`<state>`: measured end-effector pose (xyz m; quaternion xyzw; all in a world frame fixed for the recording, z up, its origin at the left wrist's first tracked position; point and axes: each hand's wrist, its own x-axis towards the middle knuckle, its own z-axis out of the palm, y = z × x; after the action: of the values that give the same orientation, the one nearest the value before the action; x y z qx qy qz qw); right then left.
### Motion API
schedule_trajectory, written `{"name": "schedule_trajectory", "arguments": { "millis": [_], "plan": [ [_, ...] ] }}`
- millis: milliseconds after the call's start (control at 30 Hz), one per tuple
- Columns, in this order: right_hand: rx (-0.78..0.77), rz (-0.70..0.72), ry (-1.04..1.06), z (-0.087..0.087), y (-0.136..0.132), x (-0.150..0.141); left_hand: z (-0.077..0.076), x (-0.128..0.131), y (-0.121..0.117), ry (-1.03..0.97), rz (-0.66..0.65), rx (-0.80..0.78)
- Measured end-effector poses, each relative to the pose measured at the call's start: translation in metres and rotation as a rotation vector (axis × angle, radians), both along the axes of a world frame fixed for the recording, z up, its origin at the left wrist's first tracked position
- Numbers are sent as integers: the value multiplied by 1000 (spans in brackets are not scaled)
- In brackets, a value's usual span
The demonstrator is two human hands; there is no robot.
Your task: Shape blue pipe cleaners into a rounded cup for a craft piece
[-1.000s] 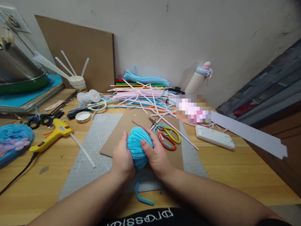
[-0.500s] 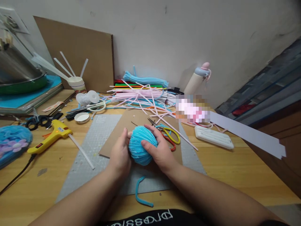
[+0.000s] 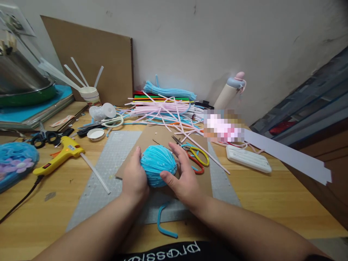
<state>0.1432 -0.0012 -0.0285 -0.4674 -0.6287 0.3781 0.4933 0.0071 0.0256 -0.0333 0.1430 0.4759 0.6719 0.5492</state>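
Cupping a ridged blue ball (image 3: 157, 166), the person's got it mid-table, just above the brown cardboard (image 3: 146, 137), which lies on a grey mat (image 3: 114, 152). Taking the ball as clock centre: L hand (image 3: 135, 174) is at 9 o'clock, gripping w/ palm against the ball's side, thumb up. R hand (image 3: 187, 177) is at 3, loosely open, fingers curved & thumb overlapping the ball's edge; from where I'm standing, can't tell if it's pressing.

Red/yellow scissors (image 3: 197, 157) are btwn 2 & 3, just past R hand's fingers, partly hidden by them. Bent blue strip (image 3: 164, 224) at 6, nr the person's black shirt (image 3: 174, 252). Yellow glue gun (image 3: 61, 156) at 9, well apart, clear stick (image 3: 95, 173) poking out its end; blue bundle w/ purple flowers (image 3: 17, 159) beyond it.

Pink strips (image 3: 160, 109) etc. piled at 12, lt-blue bunch (image 3: 170, 90) on top. Paper cup (image 3: 90, 95) w/ clear rods approx 10, bottle (image 3: 228, 92) approx 2, tilted-looking. White box (image 3: 248, 158) at 3.
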Motion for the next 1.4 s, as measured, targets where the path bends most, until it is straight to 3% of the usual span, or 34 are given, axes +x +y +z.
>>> {"name": "schedule_trajectory", "arguments": {
  "millis": [133, 367, 533, 700, 800, 900, 1067, 1133, 1300, 1400],
  "plan": [
    [-195, 64, 189, 4, -3, -5, 12, 10, -7, 114, 132, -76],
    [-276, 118, 368, 2, 0, -9, 26, 20, -7, -125, -90, -130],
    [-301, 149, 423, 0, 1, -11, 28, 19, -11, -146, -78, -131],
    [-336, 170, 448, 0, 3, -11, 32, 21, -14, -243, -182, -78],
    [-303, 128, 409, 0, 8, -6, 34, 20, -9, -334, -292, -66],
    [-207, 123, 218, 2, 13, 4, 33, 14, -2, -306, -373, -68],
    [22, 179, -90, 8, 14, 15, 26, 7, 6, -115, -258, -177],
    [50, 201, -119, 8, 14, 16, 25, 6, 7, -116, -243, -233],
    [60, 268, -148, 6, 16, 18, 29, 2, 9, -177, -352, -311],
    [54, 264, -123, 2, 13, 16, 32, 3, 8, -149, -342, -291]
  ]
}}
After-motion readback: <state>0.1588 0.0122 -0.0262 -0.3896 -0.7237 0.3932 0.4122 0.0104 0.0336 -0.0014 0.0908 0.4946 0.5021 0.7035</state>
